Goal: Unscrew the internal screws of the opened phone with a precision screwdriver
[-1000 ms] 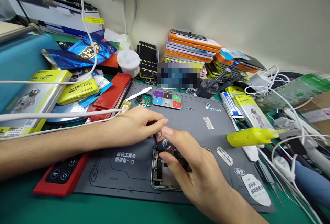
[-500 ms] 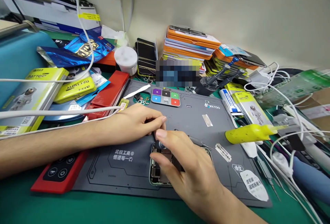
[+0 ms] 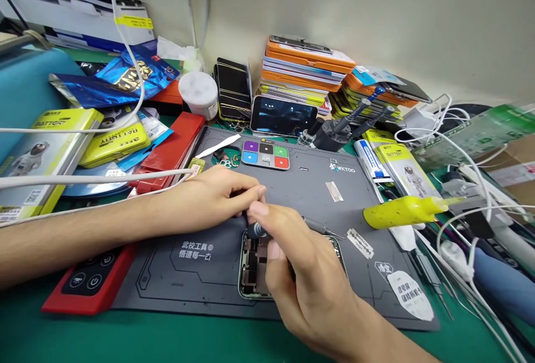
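Head view: the left hand bends, fingertips narrow, any hold hidden; the right hand curls beside a dark, ringed cylindrical tool, grip unclear, above the opened, pale-framed rectangular phone on a dark-grey printed mat

Your left forearm runs in nearly level from the left; left hand back up, fingers curled, thumb forward. Your right forearm angles up from lower right; right hand close by, index extended, thumb apart below it.
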Demonstrator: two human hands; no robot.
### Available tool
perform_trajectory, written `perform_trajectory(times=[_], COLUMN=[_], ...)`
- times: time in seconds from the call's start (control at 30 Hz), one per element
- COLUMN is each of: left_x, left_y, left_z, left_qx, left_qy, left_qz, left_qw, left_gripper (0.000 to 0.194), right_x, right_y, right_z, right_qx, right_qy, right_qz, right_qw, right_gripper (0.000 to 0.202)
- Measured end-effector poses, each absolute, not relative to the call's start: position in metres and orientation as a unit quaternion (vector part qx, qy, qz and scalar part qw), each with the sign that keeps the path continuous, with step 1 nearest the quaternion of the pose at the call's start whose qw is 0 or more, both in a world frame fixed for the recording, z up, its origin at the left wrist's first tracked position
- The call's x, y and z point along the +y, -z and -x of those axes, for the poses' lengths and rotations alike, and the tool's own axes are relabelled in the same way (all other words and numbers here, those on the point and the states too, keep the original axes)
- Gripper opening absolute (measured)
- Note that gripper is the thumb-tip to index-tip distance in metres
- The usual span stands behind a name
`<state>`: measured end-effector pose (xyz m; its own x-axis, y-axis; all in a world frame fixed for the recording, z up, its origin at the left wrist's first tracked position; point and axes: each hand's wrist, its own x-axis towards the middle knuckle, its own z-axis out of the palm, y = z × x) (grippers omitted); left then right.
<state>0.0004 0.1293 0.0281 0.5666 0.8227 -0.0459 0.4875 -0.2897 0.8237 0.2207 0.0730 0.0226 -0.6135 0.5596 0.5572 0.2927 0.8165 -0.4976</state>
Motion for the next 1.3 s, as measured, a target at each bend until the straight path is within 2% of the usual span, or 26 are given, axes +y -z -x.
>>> perform_trajectory(times=[0.3,0.57,0.9,1.03,1.17,1.3], left_x=[0.129,0.129,0.125,0.125,0.124,0.123], left_y=[-0.025,-0.024,-0.032,-0.028,-0.031,-0.037], left_z=[0.0,0.002,0.002,0.003,0.001,-0.001], left_qx=[0.402,0.396,0.379,0.354,0.349,0.343], left_qy=[-0.214,-0.214,-0.196,-0.2,-0.198,-0.211], left_qz=[-0.773,-0.781,-0.795,-0.819,-0.822,-0.821], left_qw=[0.442,0.433,0.431,0.405,0.404,0.404], left_gripper=[0.043,0.043,0.026,0.017,0.019,0.019], right_x=[0.077,0.077,0.072,0.071,0.07,0.069], right_y=[-0.017,-0.016,-0.012,-0.006,-0.006,-0.01], right_z=[-0.223,-0.224,-0.223,-0.223,-0.224,-0.223], right_qx=[-0.865,-0.872,-0.859,-0.836,-0.779,-0.749], right_qy=[-0.211,-0.199,-0.185,-0.189,-0.245,-0.252], right_qz=[0.234,0.216,0.252,0.281,0.304,0.303], right_qw=[0.39,0.391,0.405,0.432,0.491,0.533], right_gripper=[0.083,0.077,0.086,0.089,0.086,0.084])
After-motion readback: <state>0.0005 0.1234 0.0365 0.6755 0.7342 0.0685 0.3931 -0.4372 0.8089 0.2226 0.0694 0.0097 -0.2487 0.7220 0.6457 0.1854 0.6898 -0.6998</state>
